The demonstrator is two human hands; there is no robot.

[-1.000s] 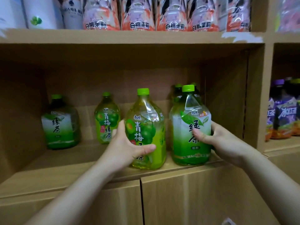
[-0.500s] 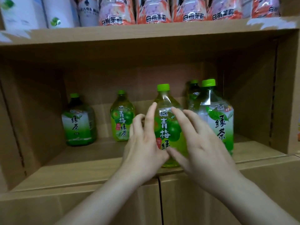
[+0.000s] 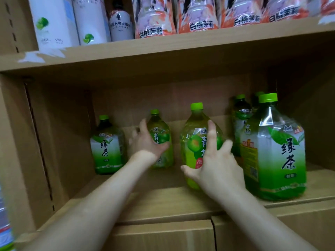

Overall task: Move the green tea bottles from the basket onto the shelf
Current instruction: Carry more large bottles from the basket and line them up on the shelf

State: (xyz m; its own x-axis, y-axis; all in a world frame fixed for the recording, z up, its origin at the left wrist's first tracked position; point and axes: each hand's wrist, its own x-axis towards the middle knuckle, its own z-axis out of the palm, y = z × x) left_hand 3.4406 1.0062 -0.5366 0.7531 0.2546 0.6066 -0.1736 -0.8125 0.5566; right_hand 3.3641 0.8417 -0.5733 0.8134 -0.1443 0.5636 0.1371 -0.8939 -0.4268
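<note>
On the wooden shelf (image 3: 163, 201) stand several green-capped tea bottles. A large green tea bottle (image 3: 282, 160) is at the front right, with two darker ones (image 3: 241, 113) behind it. Another green tea bottle (image 3: 107, 149) stands at the back left. My left hand (image 3: 146, 142) reaches deep in and wraps a yellow-green plum tea bottle (image 3: 159, 122) at the back, thumb across its front. My right hand (image 3: 213, 165) lies with fingers spread against the front plum tea bottle (image 3: 194, 134). The basket is out of view.
The upper shelf board (image 3: 181, 46) hangs low over the bottles and carries orange-pink peach drink bottles (image 3: 155, 19) and white bottles (image 3: 54, 20). Shut cabinet doors (image 3: 163, 236) lie below. A blurred clear bottle (image 3: 5, 223) shows at the left edge.
My right hand left the big green tea bottle and came to the front plum bottle. My left hand left that plum bottle and reached back to the rear one. The view shifted left.
</note>
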